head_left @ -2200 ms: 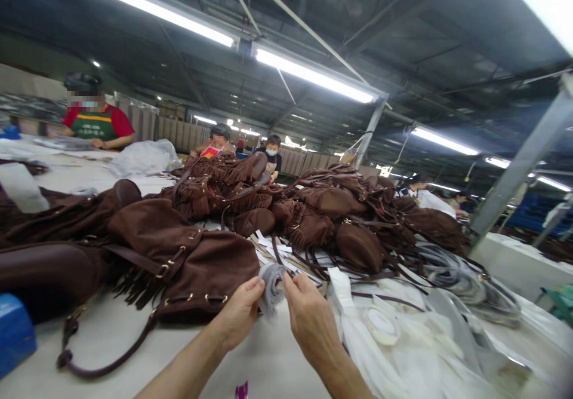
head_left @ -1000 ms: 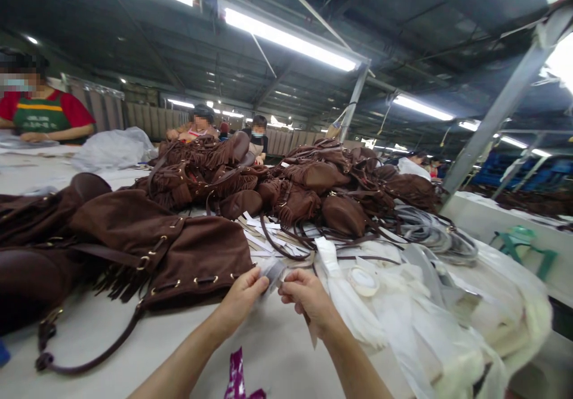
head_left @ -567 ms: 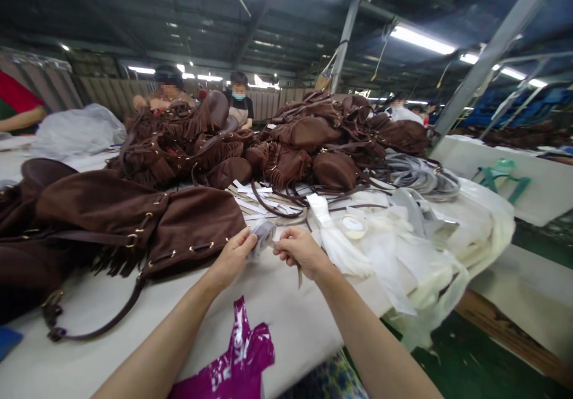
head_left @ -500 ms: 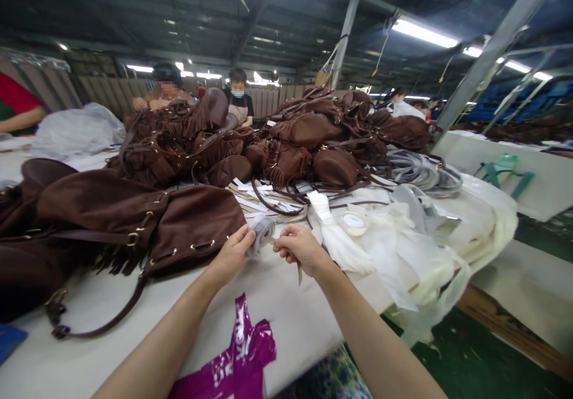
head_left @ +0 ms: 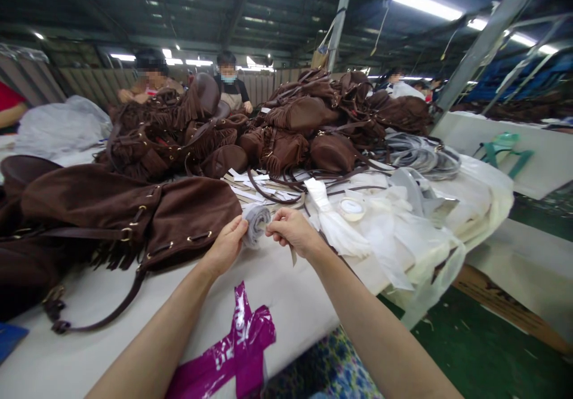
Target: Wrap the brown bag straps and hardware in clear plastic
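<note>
My left hand (head_left: 229,242) is closed on the side of a coil of thin grey, clear-looking strip (head_left: 256,224), held just above the white table. On the coil's right, my right hand (head_left: 293,232) pinches a narrow beige strip (head_left: 293,257), whose end hangs below the fingers. Whether this strip joins the coil I cannot tell. A dark brown bucket bag (head_left: 192,217) with gold eyelets lies on its side left of my left hand. Behind the coil lie loose white and beige strips (head_left: 257,187).
Brown fringed bags (head_left: 286,127) are heaped across the back, with people beyond them. To the right are a tape roll (head_left: 351,209), white plastic sheeting (head_left: 380,246) and grey coils (head_left: 418,155). Purple tape (head_left: 242,345) crosses the table's near edge (head_left: 286,363).
The view has shifted slightly. My right hand has come closer to the coil, and the coil's spiral end now faces me more. Both hands keep their hold.
</note>
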A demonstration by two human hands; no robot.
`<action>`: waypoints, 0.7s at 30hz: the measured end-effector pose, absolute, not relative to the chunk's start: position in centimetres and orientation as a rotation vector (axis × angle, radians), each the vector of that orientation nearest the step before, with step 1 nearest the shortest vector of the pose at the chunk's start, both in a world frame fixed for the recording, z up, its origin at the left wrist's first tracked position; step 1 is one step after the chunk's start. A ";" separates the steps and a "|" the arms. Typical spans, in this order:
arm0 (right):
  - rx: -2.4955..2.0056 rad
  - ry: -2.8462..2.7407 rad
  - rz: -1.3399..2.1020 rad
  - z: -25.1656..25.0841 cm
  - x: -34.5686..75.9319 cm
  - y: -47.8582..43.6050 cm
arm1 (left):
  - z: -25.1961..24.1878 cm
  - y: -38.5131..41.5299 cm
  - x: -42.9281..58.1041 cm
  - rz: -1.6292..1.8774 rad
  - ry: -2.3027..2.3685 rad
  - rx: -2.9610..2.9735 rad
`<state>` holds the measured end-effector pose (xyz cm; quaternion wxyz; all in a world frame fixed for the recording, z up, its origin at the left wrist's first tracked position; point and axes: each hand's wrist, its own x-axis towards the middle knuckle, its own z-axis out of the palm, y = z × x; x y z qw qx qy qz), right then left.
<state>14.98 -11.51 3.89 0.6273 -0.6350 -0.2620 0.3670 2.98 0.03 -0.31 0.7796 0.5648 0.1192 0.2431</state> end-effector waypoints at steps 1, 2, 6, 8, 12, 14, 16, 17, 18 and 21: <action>-1.463 -0.599 0.837 3.9 15.0 -11.5 | -0.4 0.1 3.0 0.525 0.257 1.230; -1.469 -0.597 0.831 3.9 15.0 -11.4 | -0.4 0.1 2.9 0.526 0.257 1.239; -1.481 -0.591 0.821 4.0 15.1 -11.5 | -0.7 0.2 2.9 0.533 0.280 1.294; -1.487 -0.590 0.821 4.1 15.2 -11.5 | -1.1 0.4 2.9 0.547 0.283 1.336; -1.491 -0.596 0.811 3.9 15.3 -11.4 | -1.6 0.7 3.1 0.576 0.290 1.408; -1.492 -0.601 0.811 3.8 15.2 -11.3 | -1.6 0.6 3.1 0.587 0.320 1.420; -1.493 -0.608 0.816 3.7 15.2 -11.4 | -1.4 0.4 3.1 0.597 0.352 1.422; -1.493 -0.612 0.818 3.7 15.1 -11.4 | -1.3 0.3 3.0 0.599 0.360 1.426; -1.493 -0.617 0.820 3.6 15.1 -11.5 | -1.2 0.3 3.0 0.597 0.360 1.435; -1.496 -0.632 0.822 3.7 15.2 -11.6 | -0.9 0.2 2.9 0.577 0.334 1.486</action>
